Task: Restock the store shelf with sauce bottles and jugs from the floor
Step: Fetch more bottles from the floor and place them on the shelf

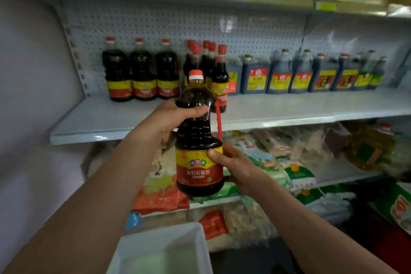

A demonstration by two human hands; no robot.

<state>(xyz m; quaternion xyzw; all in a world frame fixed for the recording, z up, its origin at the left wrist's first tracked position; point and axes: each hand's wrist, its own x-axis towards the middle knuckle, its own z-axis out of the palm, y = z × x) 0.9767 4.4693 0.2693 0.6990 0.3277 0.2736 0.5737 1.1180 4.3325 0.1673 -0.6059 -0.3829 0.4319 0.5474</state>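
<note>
A person holds a big sauce bottle (199, 140) up in the air with both hands, in front of the middle shelf (289, 109) and not touching it; the bottle stands almost straight up, and it has dark sauce inside, an orange cap and a yellow and red label. The left hand (171, 120) is wrapped round the top part of the bottle, with the thumb curled over the front; the right hand (233, 167) grips the bottom part by the label, with the thumb pressed on the label and the other fingers hidden behind.

On the middle shelf, far back by the wall with holes, three bottles (142, 71) just like it stand in a row on the left; beside them is a bunch of thinner bottles with red caps (209, 67); to the right is a line of dark jugs (300, 73) with handles. The shelf below holds bags (278, 162), maybe food, but the view is too fuzzy to be sure. A white bin (164, 251) sits low, between the arms.
</note>
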